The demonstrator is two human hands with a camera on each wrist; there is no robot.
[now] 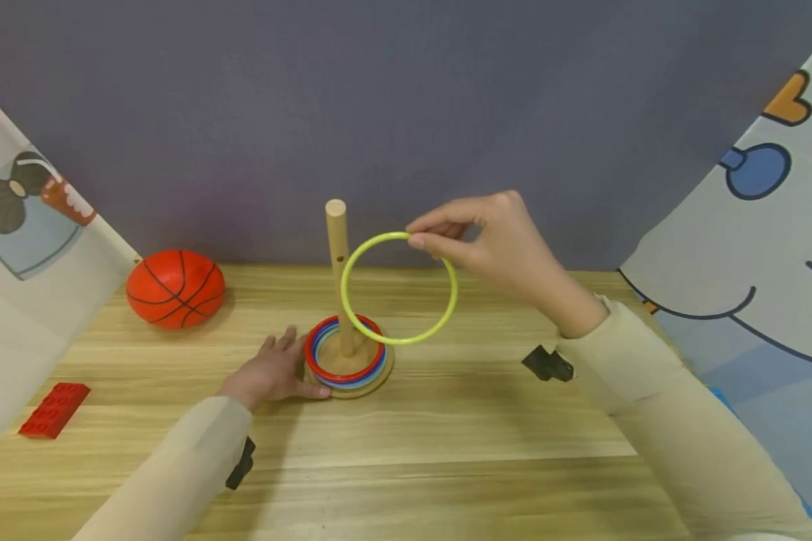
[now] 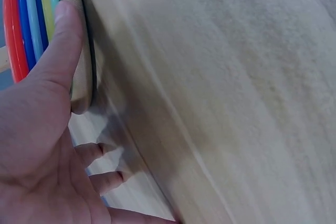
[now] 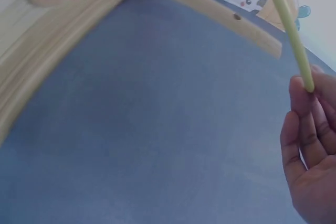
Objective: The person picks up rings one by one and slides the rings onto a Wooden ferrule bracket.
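My right hand [image 1: 497,233] pinches a thin yellow ring [image 1: 406,341] at its top edge between thumb and fingertips. The ring hangs in the air just right of a wooden peg [image 1: 337,229], overlapping it in the head view. Around the foot of the peg lie stacked rings, a red ring [image 2: 18,51] uppermost, then blue, light blue, yellow and green ones in the left wrist view. They sit on the peg's round wooden base [image 2: 83,95]. Along that base's edge rests the thumb of my left hand [image 1: 271,374], its other fingers spread out at the left side.
An orange-red toy basketball [image 1: 176,289] is on the wooden table [image 1: 433,481] at the back left. A red toy building brick [image 1: 54,410] lies near the left edge. Behind stands a grey panel [image 1: 406,113], with printed cartoon panels [image 1: 717,248] at both sides.
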